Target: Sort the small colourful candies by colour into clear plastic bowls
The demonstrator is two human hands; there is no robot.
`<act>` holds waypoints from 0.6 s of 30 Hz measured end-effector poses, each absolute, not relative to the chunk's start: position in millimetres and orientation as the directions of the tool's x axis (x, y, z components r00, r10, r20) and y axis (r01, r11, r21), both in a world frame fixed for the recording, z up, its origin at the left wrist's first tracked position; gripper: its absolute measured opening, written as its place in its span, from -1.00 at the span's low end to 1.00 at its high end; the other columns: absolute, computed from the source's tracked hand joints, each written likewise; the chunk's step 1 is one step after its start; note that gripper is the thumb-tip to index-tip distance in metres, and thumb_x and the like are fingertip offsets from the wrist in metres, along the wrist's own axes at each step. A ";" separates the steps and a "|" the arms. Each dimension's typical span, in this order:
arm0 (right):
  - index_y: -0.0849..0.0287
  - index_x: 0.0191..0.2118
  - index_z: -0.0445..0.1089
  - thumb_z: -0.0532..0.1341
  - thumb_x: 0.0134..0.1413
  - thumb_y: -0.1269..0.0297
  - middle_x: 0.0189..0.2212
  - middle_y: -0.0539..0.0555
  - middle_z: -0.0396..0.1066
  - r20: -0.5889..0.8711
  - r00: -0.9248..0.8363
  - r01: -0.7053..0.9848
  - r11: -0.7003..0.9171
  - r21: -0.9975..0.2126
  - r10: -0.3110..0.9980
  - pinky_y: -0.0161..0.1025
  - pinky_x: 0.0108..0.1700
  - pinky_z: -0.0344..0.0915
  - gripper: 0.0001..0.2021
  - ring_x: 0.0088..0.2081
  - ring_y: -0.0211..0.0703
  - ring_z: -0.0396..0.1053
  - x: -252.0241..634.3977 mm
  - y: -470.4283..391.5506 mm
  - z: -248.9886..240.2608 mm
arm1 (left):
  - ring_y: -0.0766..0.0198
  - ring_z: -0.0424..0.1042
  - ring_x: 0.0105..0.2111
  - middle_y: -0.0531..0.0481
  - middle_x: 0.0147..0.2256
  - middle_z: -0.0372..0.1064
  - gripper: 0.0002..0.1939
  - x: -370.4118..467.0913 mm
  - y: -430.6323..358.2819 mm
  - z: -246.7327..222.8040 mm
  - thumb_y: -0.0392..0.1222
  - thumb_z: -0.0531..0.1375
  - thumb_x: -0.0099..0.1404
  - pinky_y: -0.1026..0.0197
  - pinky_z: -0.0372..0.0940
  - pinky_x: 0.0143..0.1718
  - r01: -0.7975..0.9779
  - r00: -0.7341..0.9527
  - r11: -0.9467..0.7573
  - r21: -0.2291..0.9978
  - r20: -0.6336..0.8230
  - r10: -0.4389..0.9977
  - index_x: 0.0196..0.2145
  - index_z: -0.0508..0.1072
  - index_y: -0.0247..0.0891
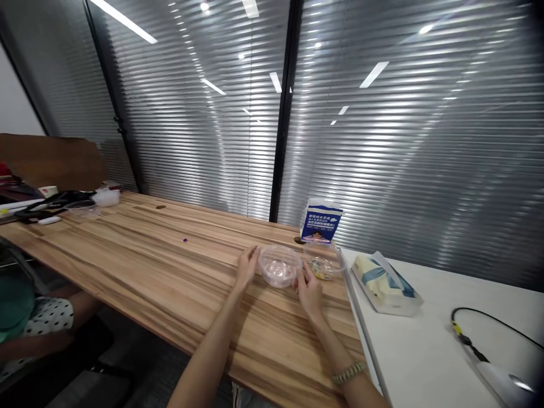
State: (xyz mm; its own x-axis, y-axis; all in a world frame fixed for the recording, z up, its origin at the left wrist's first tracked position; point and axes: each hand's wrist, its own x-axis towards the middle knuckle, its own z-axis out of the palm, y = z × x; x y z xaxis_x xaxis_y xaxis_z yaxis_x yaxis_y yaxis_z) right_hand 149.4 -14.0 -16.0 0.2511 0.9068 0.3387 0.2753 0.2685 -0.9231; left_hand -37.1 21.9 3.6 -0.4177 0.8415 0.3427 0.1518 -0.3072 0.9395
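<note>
A clear round plastic bowl is held between my two hands over the wooden table. My left hand grips its left rim with closed fingers. At the right rim, my right hand has its fingers closed on the bowl's edge. Small reddish specks show in the bowl, too small to name. Just behind my right hand sits a second clear round container with small yellow and dark pieces in it. A blue and white carton stands behind that container.
A tissue pack and a white device with a black cord lie on the white table at right. A small purple item is left of my hands. Clutter fills the far left, where a seated person is partly visible.
</note>
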 end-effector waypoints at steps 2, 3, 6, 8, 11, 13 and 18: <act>0.47 0.20 0.23 0.03 0.09 -0.14 -0.66 0.03 0.37 0.313 0.222 0.248 0.257 -0.934 0.923 -0.24 -0.49 0.20 -0.23 -0.63 -0.13 0.24 149.1 -13.7 -16.5 | 0.08 0.52 -0.22 -0.21 -0.25 0.55 -0.80 -32.0 18.6 3.8 -0.18 0.29 0.08 0.08 0.37 -0.13 0.131 -0.391 -0.285 0.950 0.313 0.866 -0.31 0.57 -0.30; 0.46 0.22 0.21 0.03 0.10 -0.15 -0.67 0.02 0.36 0.310 0.205 0.240 0.259 -0.935 0.928 -0.24 -0.50 0.19 -0.22 -0.64 -0.14 0.24 149.0 -13.6 -16.6 | 0.08 0.53 -0.27 -0.20 -0.28 0.56 -0.81 -30.4 16.6 4.4 -0.22 0.29 0.06 0.09 0.38 -0.19 0.129 -0.389 -0.271 0.954 0.300 0.871 -0.32 0.58 -0.30; 0.45 0.23 0.19 0.04 0.09 -0.15 -0.64 0.04 0.39 0.320 0.175 0.246 0.274 -0.930 0.931 -0.24 -0.50 0.19 -0.21 -0.63 -0.13 0.25 149.6 -13.0 -17.3 | 0.08 0.53 -0.37 -0.18 -0.36 0.56 -0.83 -28.3 10.4 7.9 -0.33 0.27 0.02 0.13 0.37 -0.32 0.161 -0.411 -0.232 0.959 0.278 0.868 -0.36 0.58 -0.30; 0.42 0.22 0.22 0.03 0.09 -0.16 -0.59 0.08 0.44 0.324 0.182 0.267 0.271 -0.925 0.928 -0.23 -0.48 0.21 -0.23 -0.60 -0.11 0.29 150.7 -11.7 -18.6 | 0.08 0.52 -0.41 -0.18 -0.38 0.56 -0.82 -28.0 7.0 10.9 -0.37 0.26 0.00 0.14 0.35 -0.35 0.201 -0.428 -0.219 0.955 0.286 0.857 -0.38 0.59 -0.30; 0.39 0.19 0.27 0.00 0.11 -0.15 -0.54 0.11 0.47 0.341 0.184 0.323 0.271 -0.907 0.922 -0.22 -0.45 0.24 -0.27 -0.56 -0.08 0.34 152.2 -9.5 -20.7 | 0.09 0.50 -0.39 -0.18 -0.37 0.55 -0.85 -27.8 3.9 14.9 -0.34 0.26 0.02 0.13 0.33 -0.29 0.261 -0.442 -0.224 0.939 0.323 0.837 -0.39 0.59 -0.29; 0.37 0.18 0.29 -0.03 0.14 -0.14 -0.52 0.13 0.48 0.374 0.179 0.376 0.288 -0.881 0.910 -0.21 -0.43 0.25 -0.29 -0.53 -0.06 0.37 152.6 -9.5 -21.0 | 0.12 0.49 -0.36 -0.17 -0.36 0.55 -0.88 -28.1 3.2 16.5 -0.30 0.26 0.05 0.13 0.32 -0.23 0.288 -0.445 -0.232 0.929 0.344 0.827 -0.40 0.59 -0.27; 0.38 0.16 0.30 -0.09 0.21 -0.10 -0.37 0.21 0.54 0.468 0.145 0.522 0.335 -0.785 0.872 -0.19 -0.31 0.29 -0.33 -0.36 0.02 0.46 151.9 -16.5 -15.4 | 0.17 0.45 -0.36 -0.15 -0.36 0.50 -0.87 -31.3 5.5 15.1 -0.25 0.24 0.07 0.14 0.29 -0.19 0.310 -0.463 -0.218 0.925 0.347 0.816 -0.42 0.58 -0.31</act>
State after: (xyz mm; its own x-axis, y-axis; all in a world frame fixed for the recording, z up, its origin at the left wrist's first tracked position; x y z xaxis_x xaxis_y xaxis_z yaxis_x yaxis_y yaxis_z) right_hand 151.9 -16.5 -15.4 0.1454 0.8715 0.4683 0.5215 0.3347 -0.7848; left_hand -31.3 5.5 15.1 -0.4629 0.8155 0.3473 0.3105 -0.2179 0.9253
